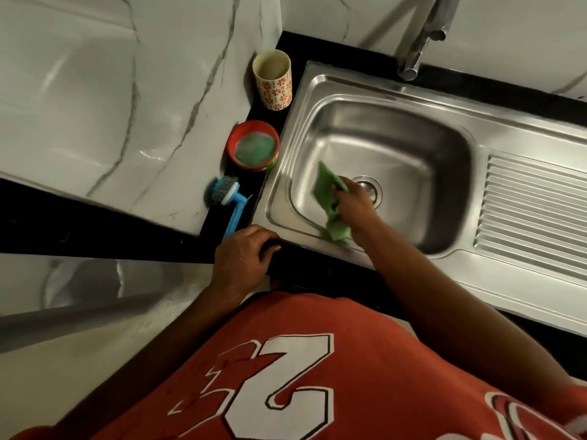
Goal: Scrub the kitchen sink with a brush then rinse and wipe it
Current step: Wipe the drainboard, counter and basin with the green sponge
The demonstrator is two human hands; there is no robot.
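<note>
Two of three steps look done to me: the brush (229, 198) lies on the counter (305, 265) left of the sink (397, 90), and you're on the wipe. Your right hand (352, 201) reaches down into it, gripping the green cloth (327, 182) beside the drain (370, 184); your left hand (244, 262) rests loose on the counter edge, holding nothing

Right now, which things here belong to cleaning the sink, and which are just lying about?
Job:
- cloth, held by right hand
- sink
- brush, set down on the counter
- tap
- red bowl of green stuff, possibly soap

Lying about:
- cup
- left hand, idle on the counter edge
</note>
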